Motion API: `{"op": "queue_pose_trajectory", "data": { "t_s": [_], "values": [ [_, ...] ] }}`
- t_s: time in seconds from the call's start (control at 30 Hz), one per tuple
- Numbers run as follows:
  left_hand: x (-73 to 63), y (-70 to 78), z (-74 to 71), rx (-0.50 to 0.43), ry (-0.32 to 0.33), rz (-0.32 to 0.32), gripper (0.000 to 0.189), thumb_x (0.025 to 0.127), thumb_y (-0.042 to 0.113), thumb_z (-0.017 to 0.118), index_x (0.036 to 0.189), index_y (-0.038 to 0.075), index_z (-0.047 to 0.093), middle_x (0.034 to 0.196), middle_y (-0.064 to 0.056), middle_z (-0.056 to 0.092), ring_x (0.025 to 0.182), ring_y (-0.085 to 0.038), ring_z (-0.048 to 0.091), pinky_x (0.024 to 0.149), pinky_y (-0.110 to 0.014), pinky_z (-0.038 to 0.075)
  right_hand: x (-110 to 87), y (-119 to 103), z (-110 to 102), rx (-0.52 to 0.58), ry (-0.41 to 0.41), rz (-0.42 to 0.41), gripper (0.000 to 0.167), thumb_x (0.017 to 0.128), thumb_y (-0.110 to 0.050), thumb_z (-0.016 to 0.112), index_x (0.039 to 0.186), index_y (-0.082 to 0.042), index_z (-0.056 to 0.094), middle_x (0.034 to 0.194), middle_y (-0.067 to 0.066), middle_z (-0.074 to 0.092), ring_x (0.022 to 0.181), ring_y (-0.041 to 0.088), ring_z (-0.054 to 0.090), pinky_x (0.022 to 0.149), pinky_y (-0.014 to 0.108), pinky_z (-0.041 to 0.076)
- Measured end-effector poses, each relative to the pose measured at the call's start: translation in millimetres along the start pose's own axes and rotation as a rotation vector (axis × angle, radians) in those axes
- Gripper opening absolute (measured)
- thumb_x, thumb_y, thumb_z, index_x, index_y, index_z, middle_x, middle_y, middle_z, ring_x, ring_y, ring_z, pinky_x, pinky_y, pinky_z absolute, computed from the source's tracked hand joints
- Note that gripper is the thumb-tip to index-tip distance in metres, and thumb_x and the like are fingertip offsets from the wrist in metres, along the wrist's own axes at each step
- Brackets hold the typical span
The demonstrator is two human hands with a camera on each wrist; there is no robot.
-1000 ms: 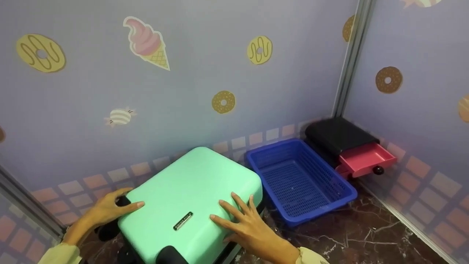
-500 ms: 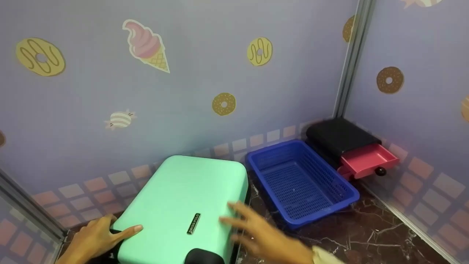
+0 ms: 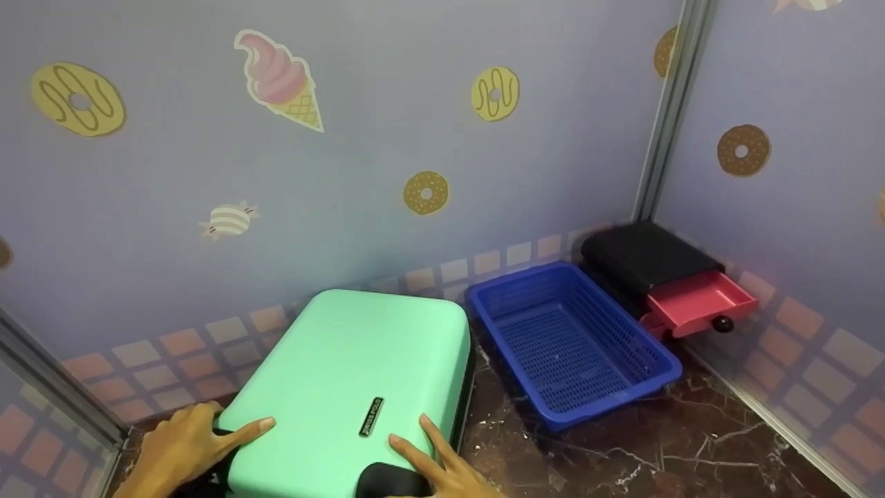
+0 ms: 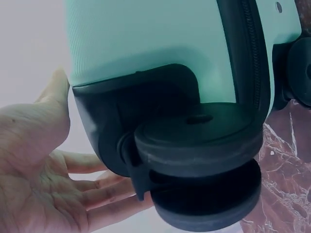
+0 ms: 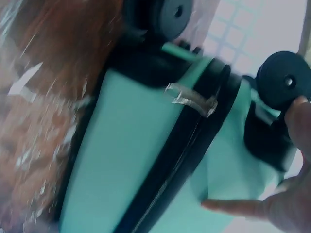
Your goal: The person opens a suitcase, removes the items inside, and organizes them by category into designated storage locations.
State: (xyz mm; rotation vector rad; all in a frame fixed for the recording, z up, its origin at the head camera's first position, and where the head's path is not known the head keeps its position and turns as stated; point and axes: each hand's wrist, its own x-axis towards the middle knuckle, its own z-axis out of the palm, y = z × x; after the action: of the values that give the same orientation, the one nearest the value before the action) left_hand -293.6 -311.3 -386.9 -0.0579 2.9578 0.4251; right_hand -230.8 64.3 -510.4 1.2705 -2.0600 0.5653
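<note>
A mint-green hard-shell suitcase lies flat on the floor, with a small dark nameplate on its lid. At its near left corner my left hand holds on, thumb on the lid. The left wrist view shows those fingers reaching behind the black corner guard, beside a double caster wheel. My right hand rests spread fingers on the lid near the black front corner. In the right wrist view, the thumb is close by another wheel, and a metal zipper pull shows on the side.
Right of the suitcase stands a blue perforated plastic basket. Behind it, in the wall corner, is a black box with its pink drawer pulled out. A patterned wall rises close behind, and the floor is dark marble.
The suitcase has turned counterclockwise, its far right corner moving left, away from the basket. My left hand has moved down with its corner; the right hand lifted and touches the lid nearer the front.
</note>
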Motion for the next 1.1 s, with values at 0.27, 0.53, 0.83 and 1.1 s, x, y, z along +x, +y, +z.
{"op": "queue_pose_trajectory", "data": {
  "t_s": [0.27, 0.53, 0.83, 1.1],
  "values": [
    [-2.7, 20.0, 7.7, -0.036, -0.029, -0.003, 0.087, 0.086, 0.083, 0.060, 0.091, -0.003, 0.067, 0.061, 0.001, 0.029, 0.054, -0.012, 0.026, 0.051, -0.027, 0.029, -9.6, 52.5, -54.3, 0.309, -0.245, -0.013, 0.054, 0.104, -0.001, 0.058, 0.149, -0.031, 0.059, 0.173, 0.016, 0.024, 0.155, 0.056, 0.015, 0.104, 0.054, 0.055],
    [-6.2, 36.6, 22.8, -0.172, -0.107, 0.025, 0.097, 0.096, 0.071, 0.059, 0.123, -0.022, 0.057, 0.081, -0.015, 0.064, 0.066, -0.020, 0.054, 0.060, -0.035, 0.046, -23.3, 96.0, -70.5, 0.417, -0.274, 0.080, 0.078, 0.086, 0.024, 0.055, 0.140, -0.031, 0.068, 0.172, 0.010, 0.030, 0.159, 0.046, 0.015, 0.113, 0.046, 0.048],
    [-5.1, 52.4, 50.4, -0.416, -0.142, 0.044, 0.106, 0.099, 0.064, 0.057, 0.150, -0.024, 0.029, 0.149, -0.049, 0.038, 0.133, -0.063, 0.047, 0.103, -0.071, 0.046, -43.5, 125.5, -69.4, 0.652, 0.021, 0.200, 0.043, 0.101, 0.016, 0.051, 0.122, -0.011, 0.078, 0.160, 0.026, 0.044, 0.153, 0.034, 0.038, 0.117, 0.022, 0.039],
    [-11.1, 62.5, 48.9, -0.431, -0.047, 0.095, 0.107, 0.097, 0.059, 0.067, 0.161, -0.012, 0.018, 0.161, -0.042, 0.024, 0.143, -0.061, 0.036, 0.109, -0.072, 0.041, -64.6, 110.2, -72.9, 0.809, 0.142, 0.639, 0.016, 0.108, 0.000, 0.051, 0.120, 0.003, 0.062, 0.141, 0.028, 0.059, 0.126, 0.022, 0.066, 0.100, 0.041, 0.059]
  ]
}}
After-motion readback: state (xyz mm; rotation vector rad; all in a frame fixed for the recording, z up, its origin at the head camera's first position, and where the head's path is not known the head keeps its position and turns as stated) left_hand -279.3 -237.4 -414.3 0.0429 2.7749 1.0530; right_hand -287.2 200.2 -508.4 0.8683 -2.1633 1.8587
